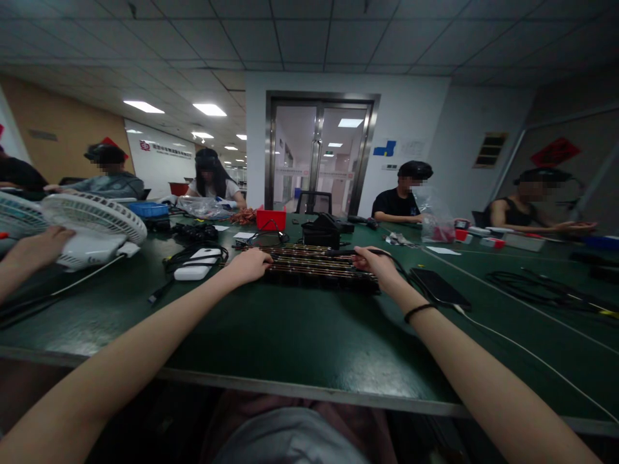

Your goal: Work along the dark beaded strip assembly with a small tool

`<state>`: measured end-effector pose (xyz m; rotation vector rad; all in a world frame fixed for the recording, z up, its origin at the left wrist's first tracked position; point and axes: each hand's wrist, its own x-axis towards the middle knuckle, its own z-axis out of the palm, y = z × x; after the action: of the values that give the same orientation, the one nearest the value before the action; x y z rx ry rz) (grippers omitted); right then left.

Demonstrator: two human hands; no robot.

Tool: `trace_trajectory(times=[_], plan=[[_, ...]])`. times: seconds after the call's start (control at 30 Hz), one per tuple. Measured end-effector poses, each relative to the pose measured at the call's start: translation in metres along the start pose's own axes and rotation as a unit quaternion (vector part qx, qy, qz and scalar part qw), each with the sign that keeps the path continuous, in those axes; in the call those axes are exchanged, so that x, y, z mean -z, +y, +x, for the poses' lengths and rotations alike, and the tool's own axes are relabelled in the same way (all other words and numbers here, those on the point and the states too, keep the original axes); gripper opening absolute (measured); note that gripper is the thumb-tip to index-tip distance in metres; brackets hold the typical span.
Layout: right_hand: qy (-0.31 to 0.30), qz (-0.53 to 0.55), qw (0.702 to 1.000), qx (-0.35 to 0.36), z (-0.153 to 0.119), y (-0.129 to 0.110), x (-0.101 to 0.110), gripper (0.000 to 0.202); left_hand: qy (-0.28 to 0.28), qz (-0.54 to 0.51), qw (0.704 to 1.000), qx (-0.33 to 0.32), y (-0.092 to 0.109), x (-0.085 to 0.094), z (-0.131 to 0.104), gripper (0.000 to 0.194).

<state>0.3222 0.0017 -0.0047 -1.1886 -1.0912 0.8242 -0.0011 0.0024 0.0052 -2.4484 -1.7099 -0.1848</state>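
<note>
In front of me on the green table (290, 341) lies a wide row of thin copper-coloured rods or wires (309, 265) with dark parts along its near edge. My left hand (249, 264) is at the row's left end, fingers pinched together; whatever is between them is too small to make out. At the right end, my right hand (377, 265) is closed around a slim black pen-shaped tool (338, 252), its tip pointing left over the rods. A black cable runs from near that hand toward the right. A black pouch-like thing (322, 231) stands just behind the row.
Left are a white power bank (197, 264) with black cables, a white fan (94, 225) and another person's hand (46, 248) touching it. A phone (440, 288) with a white cable lies right. Behind stands a red bin (271, 219). Several people sit around the table.
</note>
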Motion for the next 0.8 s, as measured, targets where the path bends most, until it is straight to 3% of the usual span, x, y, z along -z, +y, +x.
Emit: trace_trajectory(times=[0.8], plan=[[-0.008,-0.016,1.0,0.0,-0.0001,-0.0007,0.0012,0.018,-0.013,0.002,1.0,-0.003,-0.0032,-0.0066,0.0006,0.042]])
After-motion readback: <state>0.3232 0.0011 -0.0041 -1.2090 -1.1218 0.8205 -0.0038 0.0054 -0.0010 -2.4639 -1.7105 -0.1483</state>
